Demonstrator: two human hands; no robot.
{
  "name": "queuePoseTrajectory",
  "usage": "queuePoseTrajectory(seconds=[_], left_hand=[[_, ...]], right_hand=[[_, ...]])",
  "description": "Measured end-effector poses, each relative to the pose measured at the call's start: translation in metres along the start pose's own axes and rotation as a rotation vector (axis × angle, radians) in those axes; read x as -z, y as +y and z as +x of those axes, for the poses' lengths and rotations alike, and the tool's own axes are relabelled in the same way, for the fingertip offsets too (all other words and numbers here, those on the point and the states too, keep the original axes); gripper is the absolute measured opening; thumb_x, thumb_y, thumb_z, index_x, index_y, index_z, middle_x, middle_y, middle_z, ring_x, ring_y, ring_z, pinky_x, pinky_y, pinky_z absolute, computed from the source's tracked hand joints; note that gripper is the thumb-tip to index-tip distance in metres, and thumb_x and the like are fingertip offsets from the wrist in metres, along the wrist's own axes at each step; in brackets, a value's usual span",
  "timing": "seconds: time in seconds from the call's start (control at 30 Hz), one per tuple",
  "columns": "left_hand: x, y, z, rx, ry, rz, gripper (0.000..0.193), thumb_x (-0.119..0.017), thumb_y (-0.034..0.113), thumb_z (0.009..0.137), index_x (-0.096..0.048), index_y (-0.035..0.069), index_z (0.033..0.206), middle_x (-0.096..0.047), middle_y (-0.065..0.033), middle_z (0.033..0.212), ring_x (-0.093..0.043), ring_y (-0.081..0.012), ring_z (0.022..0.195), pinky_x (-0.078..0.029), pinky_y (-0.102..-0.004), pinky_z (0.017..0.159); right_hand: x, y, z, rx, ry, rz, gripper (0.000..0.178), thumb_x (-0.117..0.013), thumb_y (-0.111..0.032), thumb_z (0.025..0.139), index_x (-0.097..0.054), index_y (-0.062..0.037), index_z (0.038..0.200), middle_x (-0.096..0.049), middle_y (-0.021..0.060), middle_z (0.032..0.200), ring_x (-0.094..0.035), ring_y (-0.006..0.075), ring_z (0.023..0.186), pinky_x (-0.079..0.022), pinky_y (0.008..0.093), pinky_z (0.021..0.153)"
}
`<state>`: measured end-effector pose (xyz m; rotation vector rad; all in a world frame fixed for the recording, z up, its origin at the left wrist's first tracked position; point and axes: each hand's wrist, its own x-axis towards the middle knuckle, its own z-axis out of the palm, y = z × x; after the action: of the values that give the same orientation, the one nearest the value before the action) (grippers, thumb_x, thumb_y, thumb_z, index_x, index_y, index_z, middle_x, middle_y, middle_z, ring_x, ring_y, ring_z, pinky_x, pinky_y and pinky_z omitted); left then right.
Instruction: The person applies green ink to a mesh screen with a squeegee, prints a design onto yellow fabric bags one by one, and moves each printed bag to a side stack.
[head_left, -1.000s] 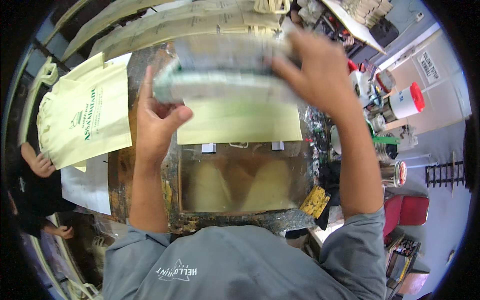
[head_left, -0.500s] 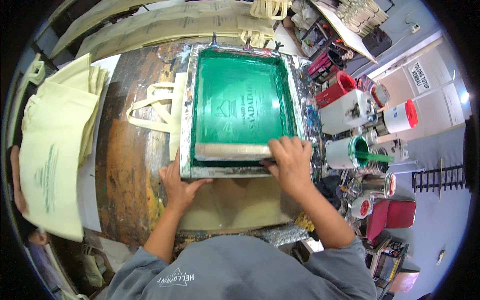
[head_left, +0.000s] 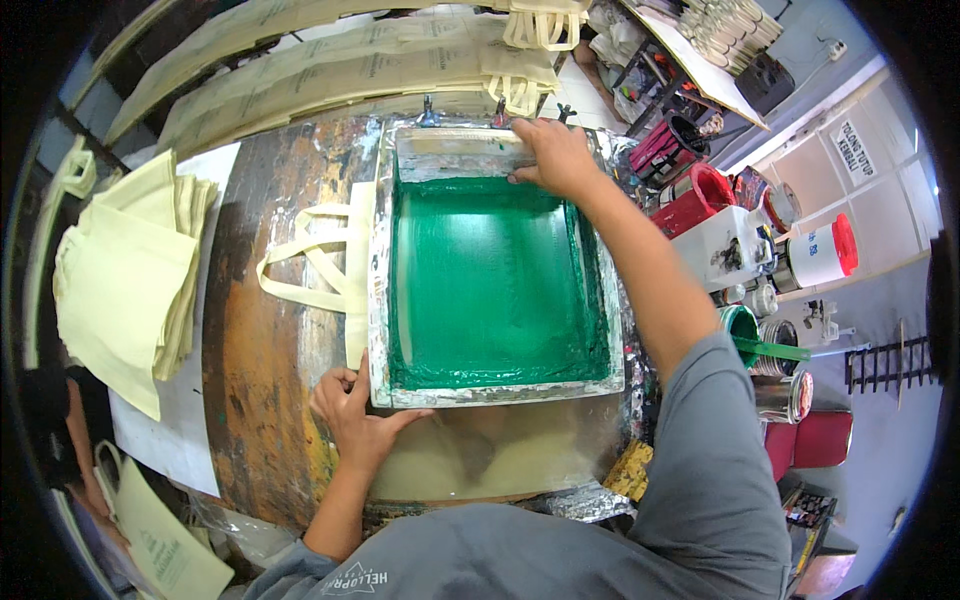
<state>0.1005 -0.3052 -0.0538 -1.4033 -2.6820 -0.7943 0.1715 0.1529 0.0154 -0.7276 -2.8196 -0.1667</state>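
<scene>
At the near edge of the table (head_left: 265, 370), a shiny panel (head_left: 490, 455) lies in front of you, with a yellow sponge (head_left: 628, 470) to its right. At your lower left, a co-worker's arm (head_left: 82, 440) reaches down beside a printed tote bag (head_left: 165, 535).

Your left hand (head_left: 358, 418) rests against the near left corner of the screen frame (head_left: 500, 396), thumb spread wide from the fingers along the near edge. The frame lies on the table directly ahead of you. Green ink (head_left: 490, 285) covers its mesh. A cream bag (head_left: 358, 275) lies partly beneath the frame; its handles (head_left: 305, 265) extend left onto the table. Farther left, a stack of cream bags (head_left: 130, 270) sits on a white sheet (head_left: 170, 445).

Your right hand (head_left: 555, 160) grips the right end of the squeegee (head_left: 450, 152), which stands inside the frame at its far end. Just beyond are clamps (head_left: 428, 112). Farther off, printed bags (head_left: 340, 75) lie in rows.
</scene>
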Motion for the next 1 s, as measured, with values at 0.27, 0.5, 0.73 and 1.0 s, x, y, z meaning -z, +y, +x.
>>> queuePoseTrajectory(seconds=[0.27,0.5,0.73,1.0], left_hand=[[0.003,0.052,0.233,-0.464,0.239,-0.204,0.09,-0.083,0.063,0.083,-0.063,0.002,0.146,-0.059,-0.0231,0.131,-0.055,-0.0414,0.124,-0.043,-0.0511,0.109],[-0.078,0.062,0.336,-0.511,0.194,0.18,0.062,-0.072,0.065,0.09,-0.067,0.004,0.095,-0.071,-0.0157,0.094,-0.068,-0.037,0.09,-0.056,-0.0487,0.078],[-0.064,0.057,0.249,-0.612,0.312,0.157,0.057,-0.076,0.063,0.087,-0.063,0.007,0.085,-0.065,-0.01,0.082,-0.066,-0.0323,0.077,-0.054,-0.0449,0.067],[-0.016,0.066,0.109,-0.594,0.154,0.104,0.055,-0.082,0.058,0.081,-0.06,0.008,0.082,-0.06,-0.0095,0.081,-0.063,-0.0312,0.074,-0.05,-0.0436,0.065]], right_hand=[[-0.014,0.011,0.003,-0.059,0.074,-0.091,0.068,-0.09,-0.033,0.079,-0.059,-0.02,0.137,-0.07,0.0067,0.121,-0.066,0.0318,0.116,-0.047,0.0556,0.093],[-0.024,-0.005,-0.014,0.016,0.232,-0.108,0.055,-0.089,-0.03,0.079,-0.06,-0.0184,0.124,-0.068,0.0045,0.114,-0.065,0.0295,0.11,-0.046,0.0496,0.089],[0.009,-0.051,-0.094,-0.038,0.117,-0.063,0.053,-0.086,-0.017,0.077,-0.064,-0.0172,0.125,-0.068,0.0039,0.111,-0.065,0.0293,0.104,-0.045,0.0489,0.087],[0.05,-0.118,-0.217,-0.032,0.066,-0.038,0.036,-0.072,-0.011,0.085,-0.066,-0.018,0.119,-0.063,0.0043,0.101,-0.06,0.0271,0.098,-0.042,0.046,0.085]])
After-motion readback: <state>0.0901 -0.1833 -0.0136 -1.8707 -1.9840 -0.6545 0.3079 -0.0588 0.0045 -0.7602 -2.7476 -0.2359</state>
